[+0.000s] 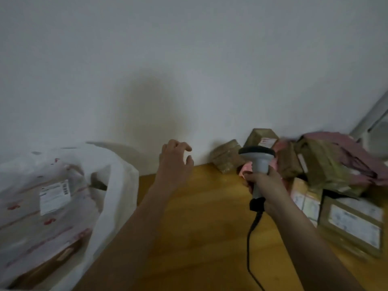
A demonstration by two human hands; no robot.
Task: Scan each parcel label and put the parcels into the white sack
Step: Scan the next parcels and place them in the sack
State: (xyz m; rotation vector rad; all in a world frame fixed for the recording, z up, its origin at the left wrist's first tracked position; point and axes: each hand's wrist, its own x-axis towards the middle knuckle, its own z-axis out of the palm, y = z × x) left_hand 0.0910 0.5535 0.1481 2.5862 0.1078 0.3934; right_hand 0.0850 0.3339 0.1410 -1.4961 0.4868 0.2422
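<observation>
A heap of parcels, brown boxes and pink mailers, lies piled against the wall at the right end of the wooden bench, several with white labels facing up; the print is too blurred to read. Just in front of the heap, the person's right hand has its grip wrapped round the handle of a grey handheld scanner, the dark head pointing toward the parcels and a black cable trailing down from the handle's base. The left hand hangs in the air above the bench's far edge, grip spread and loosely curved, holding nothing and touching nothing. At the left end the white sack stands open, and a labelled parcel with red markings shows through its thin side. Behind everything rises a plain pale wall carrying a soft shadow.
</observation>
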